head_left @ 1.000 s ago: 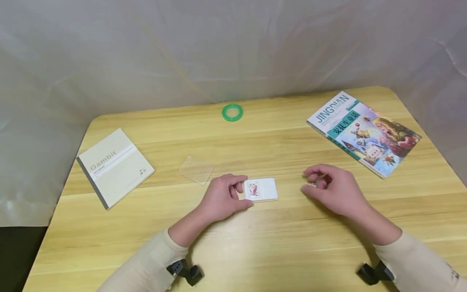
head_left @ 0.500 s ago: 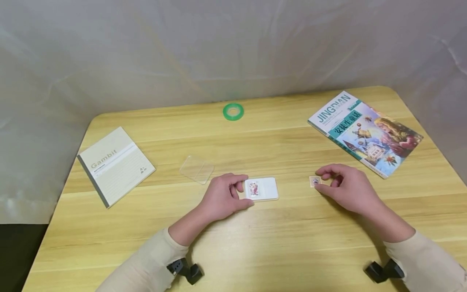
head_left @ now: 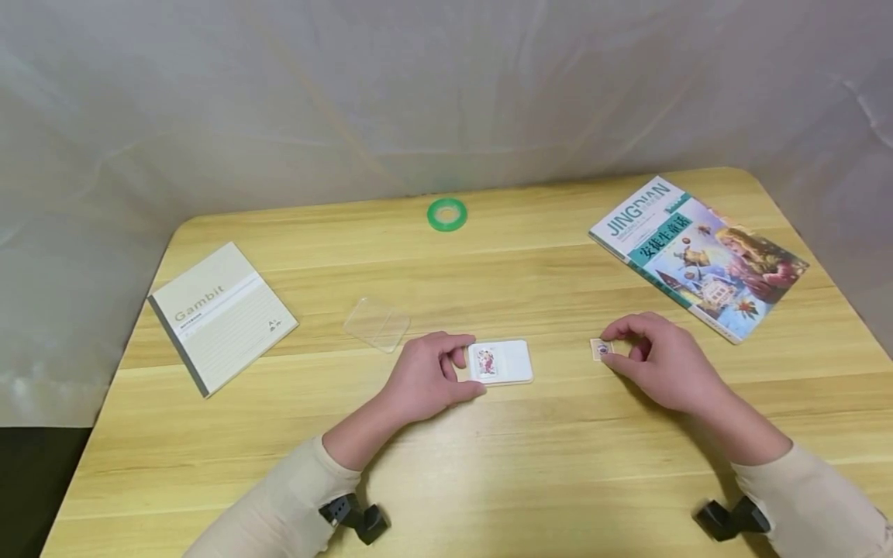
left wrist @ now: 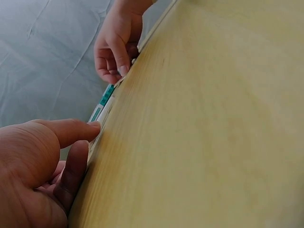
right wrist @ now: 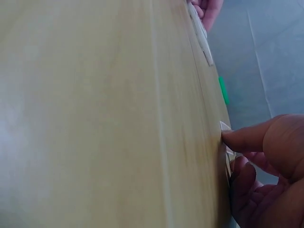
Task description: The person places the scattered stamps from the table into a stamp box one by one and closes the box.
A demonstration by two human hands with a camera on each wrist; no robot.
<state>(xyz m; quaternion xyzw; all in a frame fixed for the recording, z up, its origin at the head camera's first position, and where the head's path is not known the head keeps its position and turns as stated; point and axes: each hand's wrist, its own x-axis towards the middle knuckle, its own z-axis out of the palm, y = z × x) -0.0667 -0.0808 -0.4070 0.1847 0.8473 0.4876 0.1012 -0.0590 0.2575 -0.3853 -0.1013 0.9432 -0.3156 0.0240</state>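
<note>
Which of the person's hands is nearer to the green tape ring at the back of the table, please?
Left. The left hand holds the white tray almost straight in front of the green tape ring; the right hand, fingers on a small stamp, sits further off to the right.

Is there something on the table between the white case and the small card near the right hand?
No. In the head view, only bare wood lies between the white case and the small card on the table.
</note>
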